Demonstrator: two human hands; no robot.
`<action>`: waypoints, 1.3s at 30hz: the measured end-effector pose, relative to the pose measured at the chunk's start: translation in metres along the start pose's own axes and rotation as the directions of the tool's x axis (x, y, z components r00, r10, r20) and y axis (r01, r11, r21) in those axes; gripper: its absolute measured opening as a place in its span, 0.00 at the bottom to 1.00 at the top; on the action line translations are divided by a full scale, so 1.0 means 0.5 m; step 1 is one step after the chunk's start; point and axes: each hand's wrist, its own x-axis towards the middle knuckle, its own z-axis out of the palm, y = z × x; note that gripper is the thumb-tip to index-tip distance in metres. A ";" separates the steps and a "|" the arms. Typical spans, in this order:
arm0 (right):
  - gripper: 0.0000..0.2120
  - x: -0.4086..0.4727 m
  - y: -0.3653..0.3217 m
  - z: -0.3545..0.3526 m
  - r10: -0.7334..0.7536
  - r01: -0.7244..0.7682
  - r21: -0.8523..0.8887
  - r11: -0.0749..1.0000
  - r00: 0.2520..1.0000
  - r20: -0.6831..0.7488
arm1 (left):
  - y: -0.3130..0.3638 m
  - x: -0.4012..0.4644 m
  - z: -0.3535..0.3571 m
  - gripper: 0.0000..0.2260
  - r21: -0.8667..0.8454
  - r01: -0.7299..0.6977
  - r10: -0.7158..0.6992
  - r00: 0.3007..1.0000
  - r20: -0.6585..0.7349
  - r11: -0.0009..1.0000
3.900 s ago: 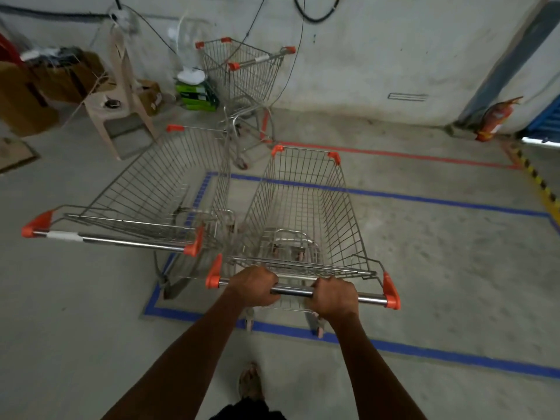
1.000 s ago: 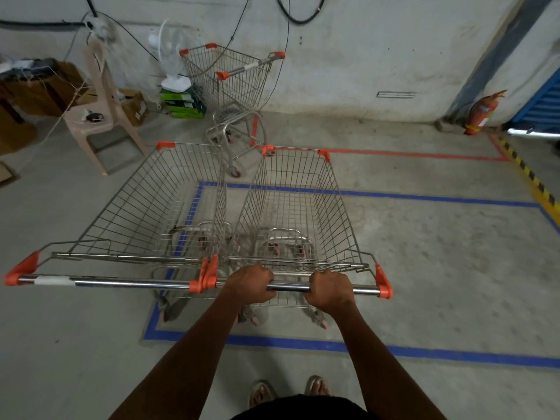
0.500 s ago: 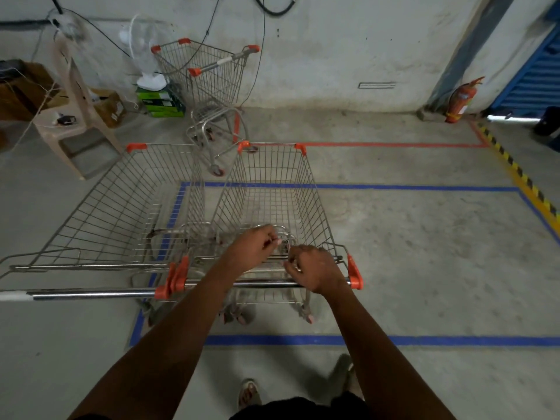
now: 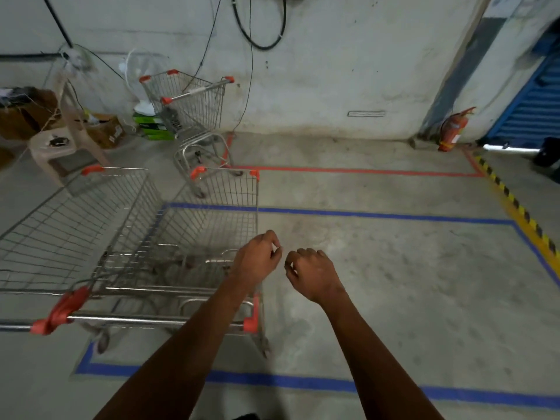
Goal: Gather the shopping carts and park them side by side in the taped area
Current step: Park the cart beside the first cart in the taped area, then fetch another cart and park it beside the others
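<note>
Left hand (image 4: 257, 262) and right hand (image 4: 313, 275): fingers loosely curled and apart, holding nothing, both raised in the air above and beyond the orange-capped steel handle bar (image 4: 157, 321) of the nearer wire shopping cart (image 4: 209, 225). Forearms extend forward, wrists close together. This cart stands inside the blue taped rectangle (image 4: 363, 214), beside a second wire cart (image 4: 75, 225) at the tape's left edge (partly outside it). A third wire cart (image 4: 191, 107) stands well apart, near the concrete wall (image 4: 333, 71).

two wire carts (image 4: 194, 237) abreast inside blue tape (image 4: 363, 214), third cart (image 4: 194, 110) beyond
</note>
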 end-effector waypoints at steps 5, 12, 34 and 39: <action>0.10 -0.010 0.176 -0.037 0.058 -0.056 0.082 0.995 0.998 -0.016 | 0.100 0.057 0.062 0.07 -0.008 0.032 -0.033 0.998 -0.053 0.999; 0.12 0.112 0.375 -0.062 0.043 -0.034 0.133 0.991 0.997 -0.065 | 0.148 0.238 0.125 0.08 0.020 0.115 -0.112 0.989 -0.093 0.993; 0.12 0.927 0.814 0.012 -0.177 0.191 0.144 0.971 0.978 -0.107 | 0.064 0.968 0.132 0.09 0.137 0.275 -0.247 0.951 -0.188 0.952; 0.13 1.157 0.893 0.071 -0.247 0.264 0.207 0.942 0.964 -0.102 | -0.012 1.136 0.153 0.10 0.164 0.356 -0.302 0.911 -0.281 0.920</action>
